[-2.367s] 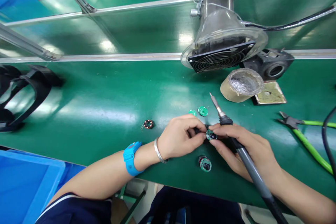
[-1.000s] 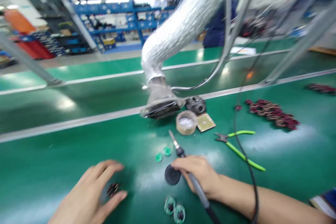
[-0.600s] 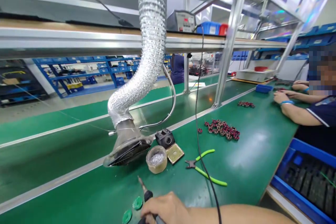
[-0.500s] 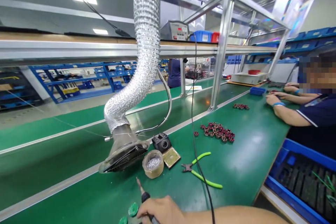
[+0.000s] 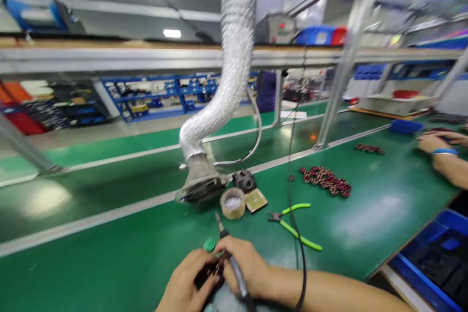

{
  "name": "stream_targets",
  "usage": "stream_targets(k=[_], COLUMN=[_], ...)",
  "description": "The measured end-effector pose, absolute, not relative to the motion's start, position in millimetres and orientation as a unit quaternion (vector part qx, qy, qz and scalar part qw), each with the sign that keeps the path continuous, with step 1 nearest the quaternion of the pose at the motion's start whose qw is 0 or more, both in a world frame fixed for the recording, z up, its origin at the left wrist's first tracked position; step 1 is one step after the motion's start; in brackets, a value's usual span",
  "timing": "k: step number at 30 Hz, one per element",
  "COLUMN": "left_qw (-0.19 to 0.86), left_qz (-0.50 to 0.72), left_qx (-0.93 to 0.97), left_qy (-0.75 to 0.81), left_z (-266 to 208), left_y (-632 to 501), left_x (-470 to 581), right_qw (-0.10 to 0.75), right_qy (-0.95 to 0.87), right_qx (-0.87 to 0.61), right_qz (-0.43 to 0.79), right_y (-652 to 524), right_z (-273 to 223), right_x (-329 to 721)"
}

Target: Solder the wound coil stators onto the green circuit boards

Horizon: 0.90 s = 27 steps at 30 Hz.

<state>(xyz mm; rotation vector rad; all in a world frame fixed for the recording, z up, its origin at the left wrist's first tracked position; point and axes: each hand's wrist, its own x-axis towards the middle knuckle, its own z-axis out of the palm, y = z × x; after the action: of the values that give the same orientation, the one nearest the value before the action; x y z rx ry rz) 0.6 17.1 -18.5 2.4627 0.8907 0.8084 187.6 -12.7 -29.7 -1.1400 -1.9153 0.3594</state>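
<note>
My right hand (image 5: pixel 246 263) is wrapped around a soldering iron (image 5: pixel 236 270), its tip pointing away from me over the green bench. Close against it, my left hand (image 5: pixel 192 278) has its fingers curled around a small dark part with coppery glints (image 5: pixel 215 270), mostly hidden by the fingers. A small green round piece (image 5: pixel 209 244) lies just beyond the hands. Ahead of the iron's tip stands a tan, ring-shaped tub with silvery contents (image 5: pixel 233 204). Beside it are a square yellowish pad (image 5: pixel 256 200) and a black holder (image 5: pixel 244 181). Green-handled cutters (image 5: pixel 296 226) lie to the right.
A silver extraction duct (image 5: pixel 234 58) hangs down to a hood (image 5: pixel 203 183) ahead of my hands. A black cable (image 5: pixel 298 234) crosses the bench on the right. Several red and copper coils (image 5: pixel 325 180) are heaped further back. Another person's hand (image 5: pixel 433 144) works at far right.
My left hand has come into view with the small dark part, beside the right hand. The view has swung left, so the bench things appear further right. My right hand still holds the soldering iron.
</note>
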Motion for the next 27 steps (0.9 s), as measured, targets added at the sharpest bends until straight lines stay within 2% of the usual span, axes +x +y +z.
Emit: stream_targets(k=[6,13,20,27], left_qw=[0.178,0.291,0.178,0.179], left_qz=[0.288,0.242,0.292,0.353], left_qx=[0.889,0.896,0.927,0.888], left_qy=[0.308,0.233,0.153,0.235], left_z=[-18.2,-12.6,-14.4,-1.4], left_y=[9.4,24.9,35.5,38.5], left_x=[5.9,-18.3,-16.3,-29.4], right_qw=[0.433,0.41,0.404,0.396], right_qy=[-0.756,-0.783,-0.792,-0.802], right_qx=[-0.438,-0.417,-0.417,-0.404], right_qz=[0.222,0.209,0.188,0.192], right_y=[-22.6,-23.5,-23.3,-23.9], right_z=[-28.4,-22.1,-22.1,-22.7], right_x=[194.3,201.3,200.8,200.9])
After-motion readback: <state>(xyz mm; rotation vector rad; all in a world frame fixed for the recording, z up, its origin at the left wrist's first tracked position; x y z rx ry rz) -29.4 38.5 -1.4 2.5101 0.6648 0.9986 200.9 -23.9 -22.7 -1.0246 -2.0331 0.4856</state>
